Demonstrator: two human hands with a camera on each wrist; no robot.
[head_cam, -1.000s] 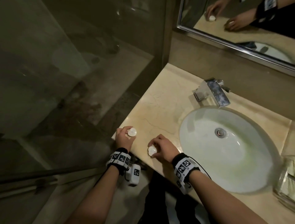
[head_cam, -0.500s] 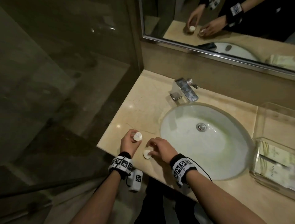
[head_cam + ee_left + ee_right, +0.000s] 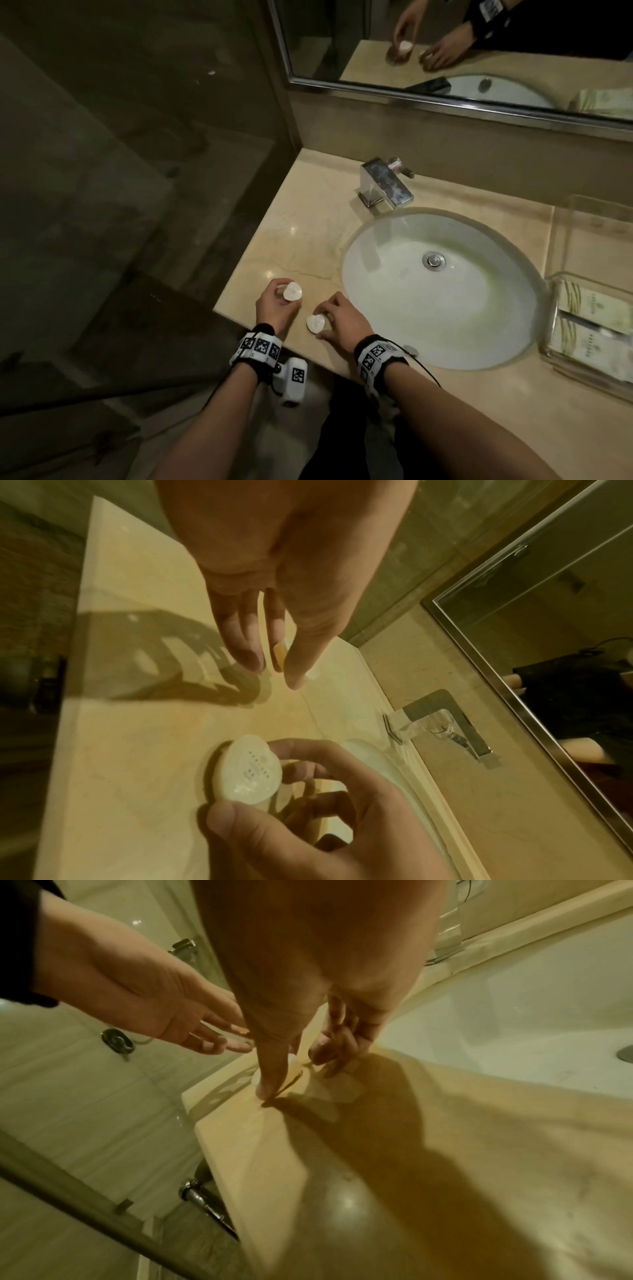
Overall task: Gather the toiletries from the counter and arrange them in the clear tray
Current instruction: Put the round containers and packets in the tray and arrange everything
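My left hand [image 3: 278, 303] grips a small bottle with a white oval cap [image 3: 293, 292], held upright near the counter's front left corner. Just to its right, my right hand [image 3: 331, 318] pinches a second white-capped bottle [image 3: 315, 323], tilted with its cap facing left. In the left wrist view that cap [image 3: 248, 773] shows embossed print between the right thumb and fingers. The right wrist view shows the bottle [image 3: 295, 1069] mostly hidden behind my thumb. The clear tray [image 3: 553, 329] stands at the far right of the counter, across the sink, and holds paper-wrapped packets [image 3: 589, 308].
A white oval sink [image 3: 442, 291] lies between my hands and the tray. A chrome faucet [image 3: 385, 183] stands behind it, below a mirror [image 3: 445, 41]. A second clear container [image 3: 589, 219] stands behind the tray. A glass shower wall [image 3: 137, 171] is on the left.
The head view has swung right, bringing the clear tray into view. My hands have drawn closer together at the counter's front edge, and the right bottle is now tilted.
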